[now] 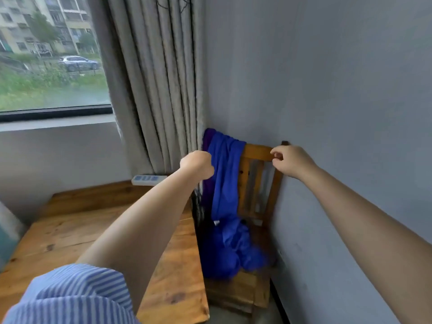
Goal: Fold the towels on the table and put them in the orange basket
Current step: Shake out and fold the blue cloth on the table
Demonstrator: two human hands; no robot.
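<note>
Setting: corner of a room, seen from a head-worn camera looking forward and down; a window and grey curtain [161, 90] are at the left, a plain grey wall at the right.
Table: a wooden table [70, 230] is seen at lower left; no towel is shown on the part in view, only a white power strip [148, 180] at its far edge.
Chair: a wooden chair [257, 183] is placed in the corner, just beside the table's right edge.
Blue cloth: a bright blue cloth [225, 183] — possibly one of the towels, though that cannot be confirmed — is draped over the chair's backrest and bunched on the seat; a purple cloth [207, 141] is tucked behind it.
Left hand: the left hand [197, 168] is raised with fingers curled into a fist, touching or just beside the blue cloth's left edge; whether fabric is gripped cannot be told, since the fingers are hidden behind the hand.
Right hand: the right hand [289, 161] is held at the top rail of the chair's backrest, fingers loosely curled near the wood — nothing is visibly gripped.
Orange basket: not visible anywhere in this view.
Progress: judged as very early; no folded towel is seen, and collecting, folding and placing in the basket all appear to be left.
</note>
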